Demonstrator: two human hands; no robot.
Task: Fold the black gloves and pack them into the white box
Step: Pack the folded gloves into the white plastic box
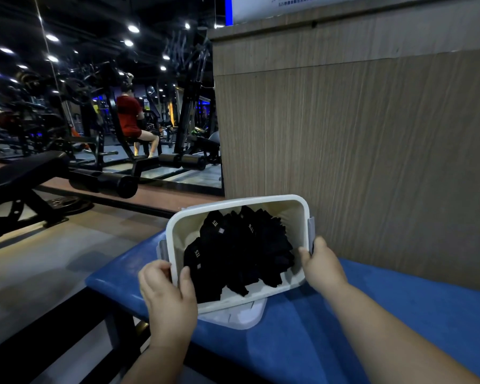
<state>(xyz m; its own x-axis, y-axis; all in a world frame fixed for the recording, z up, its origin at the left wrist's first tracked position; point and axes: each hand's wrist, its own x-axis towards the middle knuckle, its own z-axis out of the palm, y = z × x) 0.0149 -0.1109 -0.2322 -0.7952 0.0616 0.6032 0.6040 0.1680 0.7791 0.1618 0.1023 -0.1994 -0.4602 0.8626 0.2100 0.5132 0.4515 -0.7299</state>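
Box (302,214) tilted toward viewer; gloves (239,250) inside.

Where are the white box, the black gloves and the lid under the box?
white box (295,202): head view, far rim.
black gloves (239,253): head view, middle of the pile inside.
lid (243,317): head view, part showing beneath the box.

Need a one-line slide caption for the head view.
Both hands, left hand and right hand, grip the tilted white plastic box holding black fabric gloves above a blue padded bench.
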